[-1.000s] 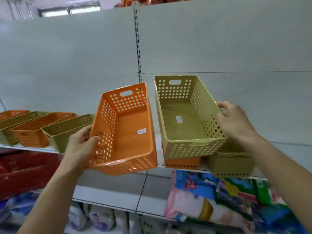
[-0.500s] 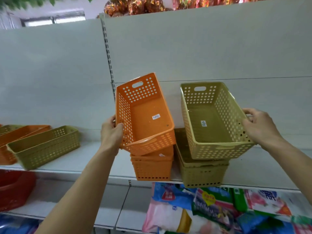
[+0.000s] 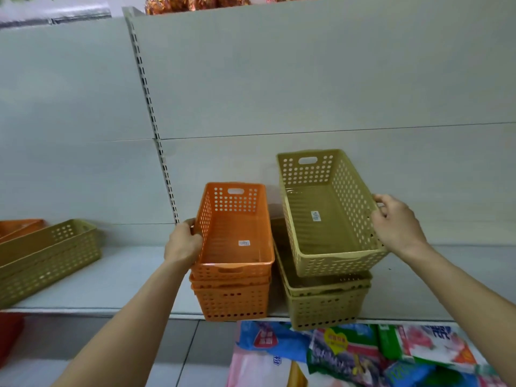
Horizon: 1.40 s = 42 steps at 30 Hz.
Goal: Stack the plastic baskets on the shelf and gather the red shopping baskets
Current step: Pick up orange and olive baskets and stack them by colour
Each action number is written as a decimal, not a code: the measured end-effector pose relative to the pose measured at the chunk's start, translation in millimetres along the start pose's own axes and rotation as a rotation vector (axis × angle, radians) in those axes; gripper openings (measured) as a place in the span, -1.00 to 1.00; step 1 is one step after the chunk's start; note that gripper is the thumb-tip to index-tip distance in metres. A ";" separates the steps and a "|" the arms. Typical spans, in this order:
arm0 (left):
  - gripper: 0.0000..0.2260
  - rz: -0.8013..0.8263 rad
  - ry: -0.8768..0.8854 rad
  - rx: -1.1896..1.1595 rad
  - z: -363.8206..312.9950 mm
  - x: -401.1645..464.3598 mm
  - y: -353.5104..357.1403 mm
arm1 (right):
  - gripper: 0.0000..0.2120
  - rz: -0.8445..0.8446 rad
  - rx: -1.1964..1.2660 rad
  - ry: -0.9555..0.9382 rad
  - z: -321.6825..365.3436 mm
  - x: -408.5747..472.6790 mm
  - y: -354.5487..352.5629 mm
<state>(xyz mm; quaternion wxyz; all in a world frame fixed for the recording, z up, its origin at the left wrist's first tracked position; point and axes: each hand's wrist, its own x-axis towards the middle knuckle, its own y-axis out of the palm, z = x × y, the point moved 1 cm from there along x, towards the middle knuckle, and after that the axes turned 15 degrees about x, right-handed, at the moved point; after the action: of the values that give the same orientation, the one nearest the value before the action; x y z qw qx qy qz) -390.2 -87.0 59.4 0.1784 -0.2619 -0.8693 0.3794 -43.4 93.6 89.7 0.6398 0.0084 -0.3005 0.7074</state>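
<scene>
My left hand (image 3: 183, 243) grips the left wall of an orange perforated basket (image 3: 234, 233), which sits nested in the orange stack (image 3: 231, 300) on the shelf (image 3: 117, 277). My right hand (image 3: 396, 226) holds the right wall of an olive-green basket (image 3: 326, 216), tilted and raised above the olive-green stack (image 3: 324, 305), its front edge low over the stack's rim. A red shopping basket (image 3: 8, 333) shows only as a sliver at the lower left edge.
More olive-green baskets (image 3: 47, 255) and orange baskets (image 3: 16, 227) stand at the shelf's left end. Colourful packaged goods (image 3: 363, 356) lie on the lower shelf under the stacks. A slotted upright (image 3: 156, 135) runs down the grey back panel.
The orange basket has dropped from a tilted, raised pose into the orange stack. The olive-green basket has stayed above its stack, tilted. The view has shifted right.
</scene>
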 end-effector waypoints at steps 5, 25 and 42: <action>-0.64 0.057 -0.020 -0.020 3.4 -0.7 6.6 | -0.61 0.137 -0.029 0.085 -12.4 -4.1 22.4; -0.49 -0.093 0.431 0.271 69.1 -191.1 0.1 | -0.60 0.341 -0.141 -0.352 36.2 -205.6 65.5; -0.57 -0.107 0.224 0.279 278.7 -193.4 -119.1 | -0.59 0.671 0.016 -0.397 141.7 -347.6 281.1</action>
<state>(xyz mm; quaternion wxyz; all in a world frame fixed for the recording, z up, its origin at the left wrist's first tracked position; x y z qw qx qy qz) -415.6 -427.5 -53.2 0.3286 -0.2288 -0.7956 0.4547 -289.0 -281.2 -48.5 0.3022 0.0513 -0.3988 0.8643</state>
